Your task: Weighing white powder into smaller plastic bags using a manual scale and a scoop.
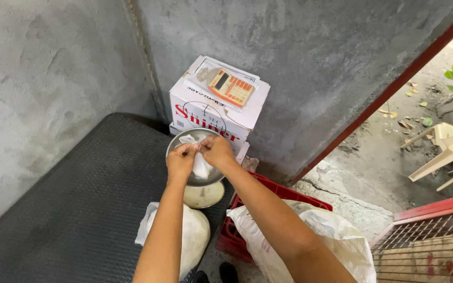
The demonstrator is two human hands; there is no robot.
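Observation:
Both my hands meet over a round metal bowl (176,142) that sits on a small scale (203,195). My left hand (181,160) and my right hand (217,151) pinch the top of a small white plastic bag (201,166) that rests in the bowl. The fingers of both hands are closed on the bag's neck. Behind the bowl stands a white cardboard box (213,112) with red lettering. An orange and beige calculator (230,87) lies on top of it.
A dark ribbed mat (79,199) covers a platform at the left. A filled white sack (195,236) and a red crate (268,194) with another white sack (331,236) lie below. Grey concrete walls stand behind. A red wire gate (431,236) and plastic chair (446,149) are at the right.

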